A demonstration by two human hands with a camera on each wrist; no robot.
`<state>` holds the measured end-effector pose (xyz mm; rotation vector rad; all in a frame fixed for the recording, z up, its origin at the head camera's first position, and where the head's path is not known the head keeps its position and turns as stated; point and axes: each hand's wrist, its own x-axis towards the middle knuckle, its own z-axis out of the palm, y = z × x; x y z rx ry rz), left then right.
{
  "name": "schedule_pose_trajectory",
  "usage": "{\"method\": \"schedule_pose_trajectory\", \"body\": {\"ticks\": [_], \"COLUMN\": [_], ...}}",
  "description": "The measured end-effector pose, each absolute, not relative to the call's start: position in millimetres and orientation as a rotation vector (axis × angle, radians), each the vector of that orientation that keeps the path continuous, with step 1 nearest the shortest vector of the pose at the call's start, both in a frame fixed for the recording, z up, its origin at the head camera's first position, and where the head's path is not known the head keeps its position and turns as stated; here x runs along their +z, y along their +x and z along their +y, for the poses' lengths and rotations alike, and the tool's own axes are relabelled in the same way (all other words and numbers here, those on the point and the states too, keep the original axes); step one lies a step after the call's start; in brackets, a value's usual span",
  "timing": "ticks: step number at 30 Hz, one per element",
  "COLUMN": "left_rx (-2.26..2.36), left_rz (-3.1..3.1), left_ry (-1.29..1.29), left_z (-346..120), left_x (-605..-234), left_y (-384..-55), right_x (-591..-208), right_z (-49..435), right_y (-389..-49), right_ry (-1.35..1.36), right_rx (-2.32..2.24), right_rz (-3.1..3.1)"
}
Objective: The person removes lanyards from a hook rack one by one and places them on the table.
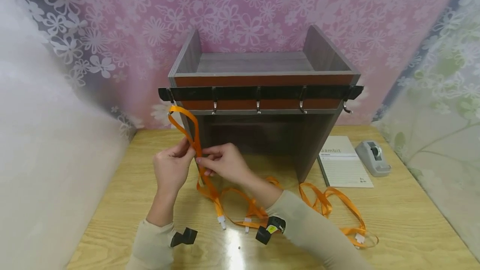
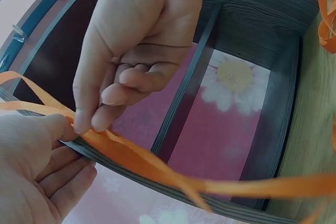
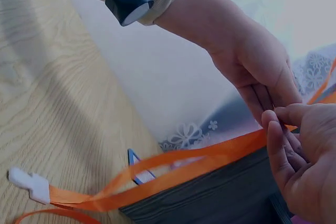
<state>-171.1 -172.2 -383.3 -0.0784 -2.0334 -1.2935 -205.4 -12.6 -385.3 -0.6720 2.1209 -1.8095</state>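
Observation:
An orange lanyard (image 1: 196, 130) hangs in a loop from the leftmost hook of the black hook rail (image 1: 240, 92). Just below that loop, my left hand (image 1: 171, 170) pinches the strap between thumb and fingers. Close beside it on the right, my right hand (image 1: 226, 162) pinches the same strap. Both hands nearly meet in the right wrist view, where the left hand (image 3: 257, 66) is above the right hand (image 3: 310, 156). The strap's lower part runs down to a white plastic clip (image 1: 221, 221) near the tabletop.
A grey wooden shelf unit (image 1: 326, 124) carries the rail with several metal hooks. More orange lanyards (image 1: 323, 205) lie on the wooden table (image 1: 112, 203), some partly behind the right forearm. A notebook (image 1: 345, 166) and a grey tape dispenser (image 1: 373, 159) are at the right.

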Motion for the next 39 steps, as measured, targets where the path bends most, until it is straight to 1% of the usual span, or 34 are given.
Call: {"method": "schedule_pose_trajectory", "body": {"ticks": [11,22,26,32,39], "left_rx": [-1.383,-1.287,-1.304,-1.289,-1.271], "left_rz": [-2.042,-2.07,-2.066,-2.067,-2.068], "left_ry": [-0.073,-0.044,-0.028,-0.003,-0.01], "left_z": [-169,-172,-173,-174,-174], "left_x": [-387,-385,-383,-383,-383], "left_y": [-171,-169,-170,-171,-171], "right_x": [-374,-316,-304,-308,-334], "right_z": [-5,21,27,28,29], "right_y": [-195,-161,-153,-146,-151], "right_ry": [-0.75,-0.944,-1.01,-0.987,-0.904], "right_rx": [-1.845,-1.853,-1.777,-1.682,-1.617], "right_rz": [2.183,2.126,2.201,2.169,2.106]}}
